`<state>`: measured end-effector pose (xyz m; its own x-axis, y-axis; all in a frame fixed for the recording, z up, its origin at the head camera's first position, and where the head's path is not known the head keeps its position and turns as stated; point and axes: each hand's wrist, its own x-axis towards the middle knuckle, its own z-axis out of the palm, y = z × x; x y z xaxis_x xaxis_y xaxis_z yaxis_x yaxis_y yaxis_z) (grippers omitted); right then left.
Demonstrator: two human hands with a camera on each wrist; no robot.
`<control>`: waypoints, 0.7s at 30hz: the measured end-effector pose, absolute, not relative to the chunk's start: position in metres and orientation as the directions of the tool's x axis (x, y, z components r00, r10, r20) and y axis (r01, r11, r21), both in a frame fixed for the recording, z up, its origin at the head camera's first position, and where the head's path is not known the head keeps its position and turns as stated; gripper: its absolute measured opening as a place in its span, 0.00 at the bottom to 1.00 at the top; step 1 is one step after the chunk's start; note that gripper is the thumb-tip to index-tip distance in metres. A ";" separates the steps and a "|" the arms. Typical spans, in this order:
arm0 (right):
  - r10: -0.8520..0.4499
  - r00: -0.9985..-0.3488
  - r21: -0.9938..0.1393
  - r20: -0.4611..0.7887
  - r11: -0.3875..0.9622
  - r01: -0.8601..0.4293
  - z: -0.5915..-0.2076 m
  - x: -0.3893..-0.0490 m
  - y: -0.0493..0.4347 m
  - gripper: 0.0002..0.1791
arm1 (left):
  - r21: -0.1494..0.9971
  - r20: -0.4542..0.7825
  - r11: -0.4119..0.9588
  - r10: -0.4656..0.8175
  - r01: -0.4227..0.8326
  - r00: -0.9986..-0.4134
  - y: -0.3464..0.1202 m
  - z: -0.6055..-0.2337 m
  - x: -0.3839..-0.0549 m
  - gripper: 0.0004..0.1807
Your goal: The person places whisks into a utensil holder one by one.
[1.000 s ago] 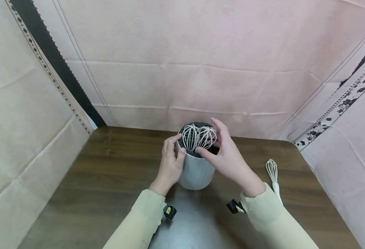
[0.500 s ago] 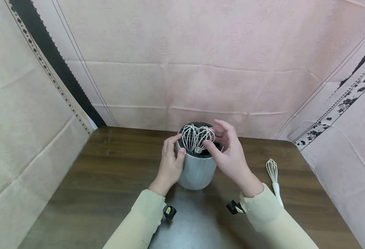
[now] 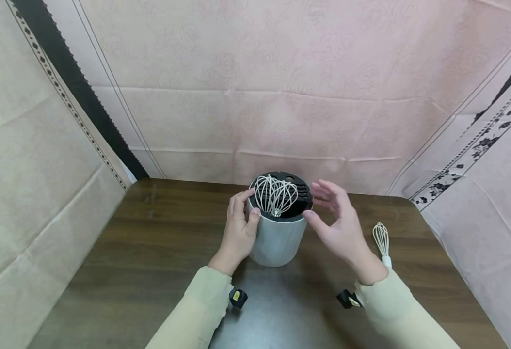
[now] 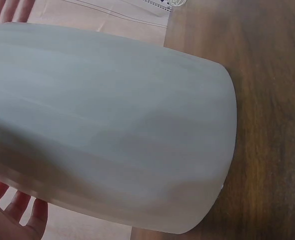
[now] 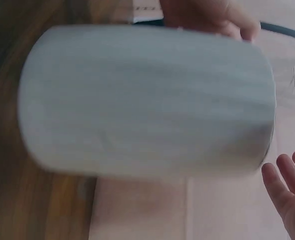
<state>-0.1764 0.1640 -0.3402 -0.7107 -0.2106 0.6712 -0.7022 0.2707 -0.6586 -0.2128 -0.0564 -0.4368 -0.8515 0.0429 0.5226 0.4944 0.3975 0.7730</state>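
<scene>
A grey-white utensil holder [image 3: 277, 242] with a black slotted top [image 3: 301, 189] stands upright on the table. White wire whisk heads [image 3: 275, 194] poke out of its left part, overlapping each other; their handles are hidden inside. My left hand [image 3: 238, 225] grips the holder's left side, fingers at the rim and thumb in front. The left wrist view has the holder's wall [image 4: 117, 110] filling most of it. Beside the holder's right rim, my right hand [image 3: 340, 228] holds nothing, fingers spread and loosely bent. In the right wrist view, its fingers [image 5: 276, 187] are near the rim.
A small whisk [image 3: 382, 242] with a white handle lies on the wooden table [image 3: 164, 242] to the right, partly covered by the right sleeve [image 3: 395, 305]. Pale cloth [image 3: 281, 121] hangs behind and at both sides.
My right hand has drawn away from the whisk heads to the right, uncovering the slotted top. The right-hand whisk head has shifted left towards the other. My left hand keeps its place.
</scene>
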 end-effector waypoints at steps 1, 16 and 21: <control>-0.200 -0.712 -0.656 0.673 0.283 -0.699 -0.341 -0.176 0.170 0.36 | 0.774 0.520 0.399 0.041 0.491 -0.853 -0.056 -0.437 -0.213 0.25; -0.089 -0.851 -0.696 0.518 0.534 -0.480 -0.374 -0.161 0.247 0.37 | 0.775 0.525 0.395 0.033 0.494 -0.850 -0.054 -0.438 -0.213 0.25; -0.042 -0.898 -0.723 0.439 0.577 -0.380 -0.391 -0.159 0.265 0.38 | 0.776 0.518 0.402 0.033 0.486 -0.855 -0.055 -0.438 -0.214 0.25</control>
